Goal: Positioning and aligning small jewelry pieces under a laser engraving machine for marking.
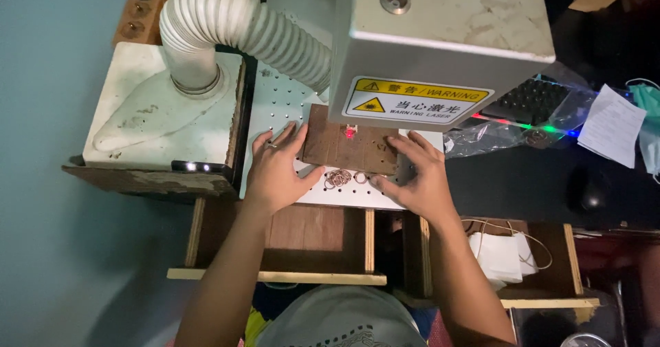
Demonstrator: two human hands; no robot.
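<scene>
A brown wooden board [349, 149] lies on a white perforated plate [275, 106] under a grey laser machine head [440, 30]. A red light spot [350, 133] shines on the board. My left hand [275, 168] rests flat against the board's left edge, a ring on one finger. My right hand [416, 171] presses on the board's right edge and front corner. A small pile of thin copper-coloured rings [340, 178] lies on the plate just in front of the board, between my two hands.
A white ribbed hose [240, 27] runs from a white housing [158, 110] at left to the machine. Open wooden drawers [302, 237] sit below the plate; the right one holds white face masks [502, 254]. A keyboard under plastic [533, 103], a paper sheet [612, 123] and a mouse [591, 192] are at right.
</scene>
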